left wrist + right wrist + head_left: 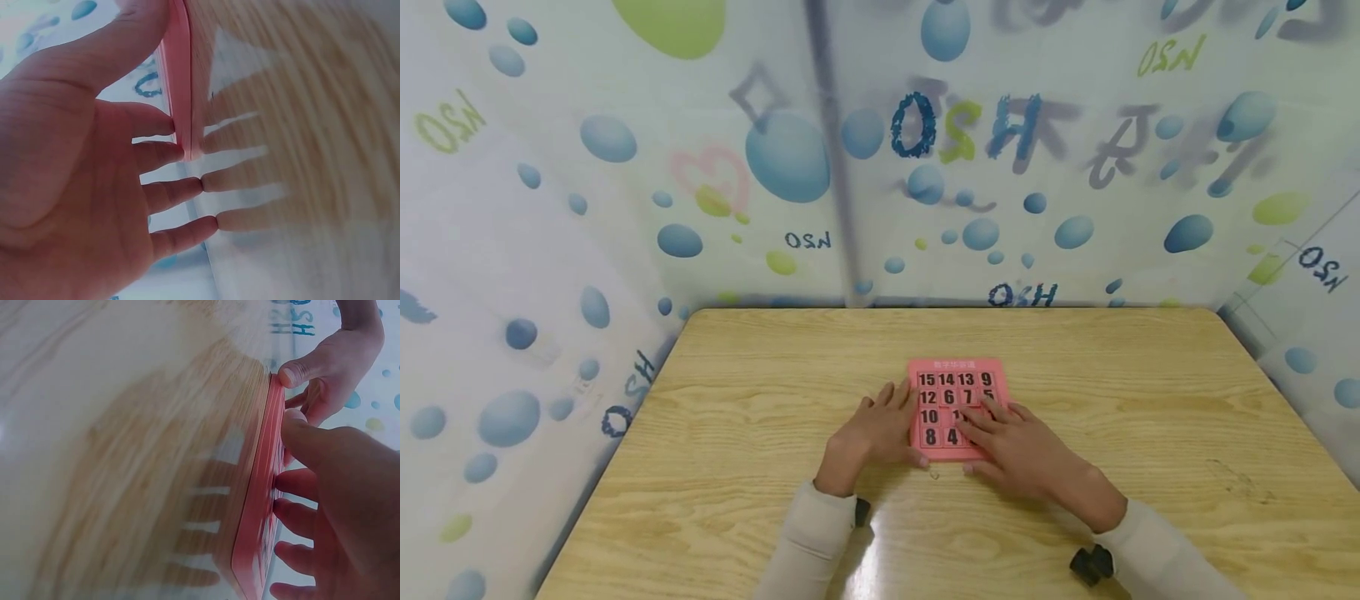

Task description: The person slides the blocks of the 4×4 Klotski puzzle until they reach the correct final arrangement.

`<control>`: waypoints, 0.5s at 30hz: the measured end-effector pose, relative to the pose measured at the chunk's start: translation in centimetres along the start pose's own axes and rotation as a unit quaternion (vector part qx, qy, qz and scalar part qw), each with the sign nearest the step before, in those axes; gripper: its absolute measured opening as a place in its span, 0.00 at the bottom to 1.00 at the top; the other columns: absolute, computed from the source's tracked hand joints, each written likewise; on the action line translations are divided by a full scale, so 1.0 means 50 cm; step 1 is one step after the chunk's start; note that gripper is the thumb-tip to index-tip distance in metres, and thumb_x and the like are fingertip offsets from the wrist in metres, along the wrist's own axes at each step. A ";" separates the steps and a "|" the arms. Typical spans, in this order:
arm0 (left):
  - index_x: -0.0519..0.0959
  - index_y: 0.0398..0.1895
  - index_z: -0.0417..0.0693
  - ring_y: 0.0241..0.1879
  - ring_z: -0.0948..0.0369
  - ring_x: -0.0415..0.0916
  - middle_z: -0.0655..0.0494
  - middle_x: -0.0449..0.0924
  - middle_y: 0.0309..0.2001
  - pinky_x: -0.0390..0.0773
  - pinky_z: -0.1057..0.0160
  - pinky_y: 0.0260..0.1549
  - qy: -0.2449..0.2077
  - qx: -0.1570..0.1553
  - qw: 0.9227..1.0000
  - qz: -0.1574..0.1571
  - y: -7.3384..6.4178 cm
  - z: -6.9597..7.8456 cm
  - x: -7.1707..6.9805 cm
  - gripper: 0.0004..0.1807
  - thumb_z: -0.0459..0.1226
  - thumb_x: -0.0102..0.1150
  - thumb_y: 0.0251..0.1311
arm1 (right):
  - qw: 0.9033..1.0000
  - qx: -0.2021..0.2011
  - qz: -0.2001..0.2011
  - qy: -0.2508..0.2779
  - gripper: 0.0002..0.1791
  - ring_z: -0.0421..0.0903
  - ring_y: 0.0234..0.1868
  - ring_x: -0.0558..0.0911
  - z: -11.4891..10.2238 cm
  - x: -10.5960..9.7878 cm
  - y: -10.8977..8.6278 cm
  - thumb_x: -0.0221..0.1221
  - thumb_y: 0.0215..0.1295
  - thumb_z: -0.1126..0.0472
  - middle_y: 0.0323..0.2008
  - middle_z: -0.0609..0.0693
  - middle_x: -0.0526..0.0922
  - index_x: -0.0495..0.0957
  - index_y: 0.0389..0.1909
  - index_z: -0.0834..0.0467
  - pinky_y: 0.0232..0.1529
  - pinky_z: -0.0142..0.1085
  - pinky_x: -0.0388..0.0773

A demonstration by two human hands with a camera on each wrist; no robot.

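Nearest, two pale sleeves (1165,554) reach in from below, with a small black device (1092,565) at the right wrist. Beyond them, a person's bare hands meet at a pink number-slide puzzle (955,364) that lies flat on the wood-grain counter (760,392), a little right of centre. The left hand (876,429) is open, its fingers extended along the puzzle's left side, its thumb by the near left corner; it seems to steady the frame. The right hand (1030,450) is open too, fingers spread and slightly bent over the lower right of the grid, fingertips on the face, thumb by the near edge.

The number tiles (948,397) read, in the far row, 15, 14, 13, 9; next, 12, 6, 7, 5. The third row begins with 10, then a partly covered tile starting with 1; the nearest row begins 8, 4. The right hand hides the rest. The tiles are in their frame but out of counting order, so the sliding looks unfinished; how much is left cannot be told.

Farthest back hangs a pale wall covering (786,158) with blue and green drops.
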State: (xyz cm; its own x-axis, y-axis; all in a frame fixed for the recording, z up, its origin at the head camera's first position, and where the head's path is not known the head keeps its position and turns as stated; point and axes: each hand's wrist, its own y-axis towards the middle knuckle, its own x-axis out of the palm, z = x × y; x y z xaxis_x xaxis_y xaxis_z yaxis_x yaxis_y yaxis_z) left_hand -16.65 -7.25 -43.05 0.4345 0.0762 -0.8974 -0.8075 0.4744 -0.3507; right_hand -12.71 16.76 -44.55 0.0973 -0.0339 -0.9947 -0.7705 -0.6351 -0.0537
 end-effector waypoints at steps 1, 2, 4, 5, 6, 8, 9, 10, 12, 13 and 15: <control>0.45 0.80 0.46 0.79 0.47 0.39 0.48 0.38 0.81 0.51 0.44 0.73 -0.001 -0.001 1.000 0.000 0.000 0.000 0.000 0.60 0.61 0.66 0.54 | 1.000 0.000 0.000 0.000 0.34 0.60 0.74 0.63 0.001 0.000 0.000 0.52 0.71 0.38 0.73 0.51 0.66 0.69 0.71 0.53 0.68 0.60 0.62; 0.45 0.80 0.45 0.79 0.47 0.39 0.48 0.38 0.81 0.51 0.44 0.73 -0.002 -0.002 1.000 0.000 0.000 0.000 0.000 0.60 0.61 0.66 0.54 | 1.000 0.001 -0.001 0.000 0.34 0.60 0.74 0.63 0.002 0.000 -0.001 0.52 0.71 0.38 0.73 0.51 0.66 0.69 0.71 0.53 0.68 0.60 0.62; 0.45 0.80 0.45 0.79 0.47 0.39 0.48 0.39 0.80 0.51 0.44 0.73 -0.004 -0.003 1.000 0.001 -0.001 0.000 -0.001 0.59 0.60 0.66 0.54 | 1.000 0.004 -0.002 0.001 0.34 0.60 0.74 0.63 0.004 0.000 -0.002 0.52 0.70 0.38 0.73 0.51 0.66 0.69 0.71 0.52 0.68 0.60 0.62; 0.46 0.80 0.45 0.79 0.47 0.39 0.48 0.39 0.80 0.52 0.44 0.73 -0.004 -0.004 1.000 0.002 -0.001 0.000 -0.001 0.59 0.60 0.66 0.54 | 1.000 0.005 -0.004 0.001 0.34 0.60 0.74 0.63 0.005 0.001 -0.002 0.52 0.70 0.37 0.73 0.51 0.66 0.69 0.71 0.52 0.68 0.60 0.62; 0.46 0.80 0.45 0.79 0.47 0.39 0.48 0.39 0.80 0.52 0.44 0.73 -0.004 -0.004 1.000 0.002 -0.002 0.000 -0.001 0.59 0.60 0.66 0.54 | 1.000 0.006 -0.004 0.002 0.34 0.60 0.74 0.63 0.007 0.002 -0.003 0.52 0.70 0.37 0.73 0.51 0.66 0.69 0.71 0.52 0.68 0.60 0.62; 0.46 0.80 0.46 0.79 0.47 0.39 0.48 0.39 0.80 0.52 0.44 0.73 -0.002 -0.004 1.000 0.002 -0.003 0.001 -0.001 0.59 0.60 0.66 0.54 | 1.000 0.009 -0.005 0.004 0.34 0.59 0.74 0.63 0.010 0.004 -0.005 0.52 0.71 0.38 0.73 0.50 0.66 0.69 0.71 0.51 0.68 0.60 0.62; 0.46 0.80 0.46 0.79 0.47 0.39 0.48 0.39 0.80 0.52 0.44 0.73 -0.001 -0.003 1.000 0.003 -0.003 0.000 -0.001 0.59 0.60 0.66 0.54 | 1.000 0.011 -0.006 0.004 0.34 0.59 0.74 0.63 0.011 0.004 -0.006 0.52 0.71 0.37 0.73 0.50 0.66 0.69 0.71 0.51 0.68 0.60 0.63; 0.46 0.80 0.46 0.79 0.47 0.39 0.48 0.39 0.80 0.52 0.44 0.73 -0.001 -0.003 1.000 0.004 -0.003 0.000 0.000 0.59 0.61 0.66 0.54 | 1.000 0.012 -0.006 0.005 0.34 0.60 0.74 0.63 0.013 0.005 -0.008 0.51 0.71 0.38 0.73 0.50 0.66 0.69 0.71 0.51 0.67 0.60 0.63; 0.46 0.80 0.46 0.79 0.47 0.39 0.48 0.39 0.80 0.52 0.44 0.73 -0.003 -0.001 1.000 0.005 -0.001 -0.001 0.001 0.59 0.61 0.66 0.54 | 1.000 0.016 -0.006 0.008 0.33 0.60 0.74 0.63 0.016 0.005 -0.012 0.52 0.71 0.38 0.73 0.50 0.67 0.69 0.71 0.51 0.67 0.60 0.63; 0.45 0.80 0.46 0.79 0.48 0.39 0.48 0.38 0.80 0.52 0.44 0.73 -0.005 0.000 1.000 0.006 -0.001 -0.002 0.002 0.59 0.61 0.66 0.54 | 1.000 0.018 -0.005 0.009 0.33 0.60 0.74 0.63 0.017 0.003 -0.014 0.51 0.71 0.38 0.72 0.51 0.67 0.69 0.71 0.51 0.67 0.60 0.64; 0.45 0.80 0.46 0.79 0.48 0.38 0.48 0.38 0.80 0.51 0.44 0.73 -0.008 0.000 1.000 0.007 0.000 -0.003 0.003 0.60 0.61 0.67 0.54 | 1.000 0.021 -0.007 0.011 0.33 0.61 0.74 0.62 0.019 0.001 -0.018 0.51 0.71 0.38 0.72 0.51 0.67 0.69 0.71 0.51 0.66 0.60 0.64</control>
State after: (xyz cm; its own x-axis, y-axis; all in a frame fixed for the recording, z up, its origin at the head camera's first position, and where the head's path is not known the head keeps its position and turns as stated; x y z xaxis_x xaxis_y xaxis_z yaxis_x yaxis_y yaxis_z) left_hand -16.64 -7.39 -43.23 0.4299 0.0967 -0.8977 -0.8132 0.4735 -0.3384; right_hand -12.63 18.06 -44.64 0.1225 -0.0430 -0.9915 -0.7952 -0.6020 -0.0721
